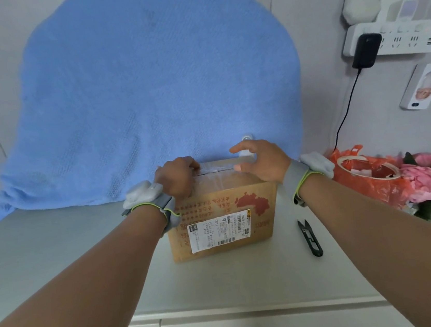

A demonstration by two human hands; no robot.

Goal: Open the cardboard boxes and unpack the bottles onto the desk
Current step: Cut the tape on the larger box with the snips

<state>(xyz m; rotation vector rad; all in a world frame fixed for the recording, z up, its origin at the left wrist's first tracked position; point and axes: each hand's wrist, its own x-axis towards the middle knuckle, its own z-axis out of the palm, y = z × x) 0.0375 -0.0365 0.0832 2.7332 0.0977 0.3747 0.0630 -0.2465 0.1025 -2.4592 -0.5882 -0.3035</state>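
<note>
A wide blue knitted blanket hangs beyond both hands. The pale grey desk lies beneath them. A brown rectangular cardboard box, taped on top, stands on it under the 2 hands. An orange plastic bag sits right of the right hand. The left hand curls its fingers onto the box's taped seam, gripping there. The right hand rests loosely spread, thumb on the tape. Black thread snips lie nearer than the right wrist.
</note>
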